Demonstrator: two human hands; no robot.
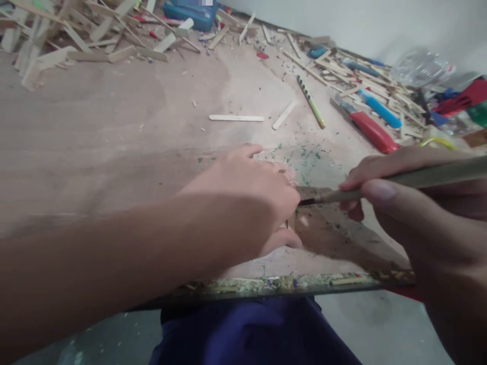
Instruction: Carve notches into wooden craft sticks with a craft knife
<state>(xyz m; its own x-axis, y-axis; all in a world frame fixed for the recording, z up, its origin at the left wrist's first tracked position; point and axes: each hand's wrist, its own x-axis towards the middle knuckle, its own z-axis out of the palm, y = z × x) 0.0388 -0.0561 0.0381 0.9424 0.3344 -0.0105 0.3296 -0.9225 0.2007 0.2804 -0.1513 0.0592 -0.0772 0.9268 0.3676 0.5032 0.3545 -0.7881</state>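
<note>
My left hand (262,192) lies low on the wooden table, fingers curled and thumb tucked below. It closes on a small pale wooden piece (289,223), of which only an edge shows; the rest is hidden under the palm. From the right, my right hand (407,203) grips a long, tapered, greyish-brown tool (426,175) in a pinch. Its narrow dark tip points left and reaches the side of my left hand; I cannot tell the tool's exact kind or what the tip touches. Green shavings (304,162) are scattered just beyond both hands.
Beyond lie a craft stick (236,118), a shorter stick (284,115), a yellow-green pencil (311,101) and a red cutter (373,132). A blue cutter (379,108) and heaped sticks (335,71) sit right. More wood scraps (91,30) pile up far left. The table's front edge (266,291) holds debris.
</note>
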